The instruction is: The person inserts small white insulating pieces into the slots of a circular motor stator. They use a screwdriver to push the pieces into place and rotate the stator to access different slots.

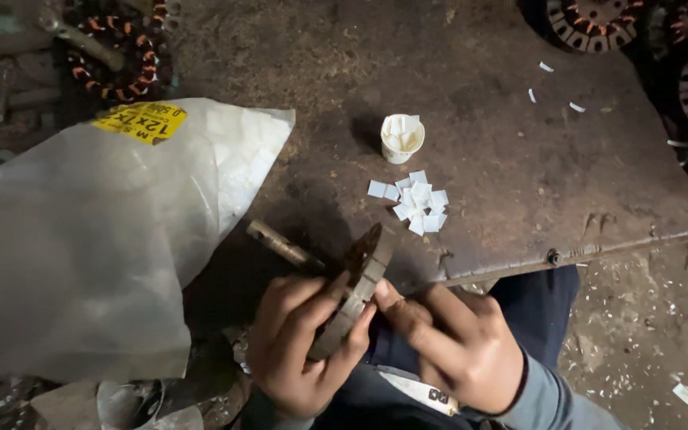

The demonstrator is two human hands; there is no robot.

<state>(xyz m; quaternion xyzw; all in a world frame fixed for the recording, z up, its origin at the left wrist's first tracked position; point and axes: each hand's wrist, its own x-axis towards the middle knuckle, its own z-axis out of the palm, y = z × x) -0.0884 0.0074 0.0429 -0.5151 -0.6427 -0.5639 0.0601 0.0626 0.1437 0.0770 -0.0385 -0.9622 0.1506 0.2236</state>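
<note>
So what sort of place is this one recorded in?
Probably a small motor-repair or winding workshop. Wound stators with copper coils lie at the edges of a worn, rusty metal worktable, the left hand holds a slotted metal ring, and small white paper slips lie heaped nearby.

Table (519, 159): cup (402, 138) at centre, paper squares (419, 205) just before it, plastic bag (97, 239) to the left, ring-shaped metal part (357, 291) held on edge between both hands at the near edge.
</note>
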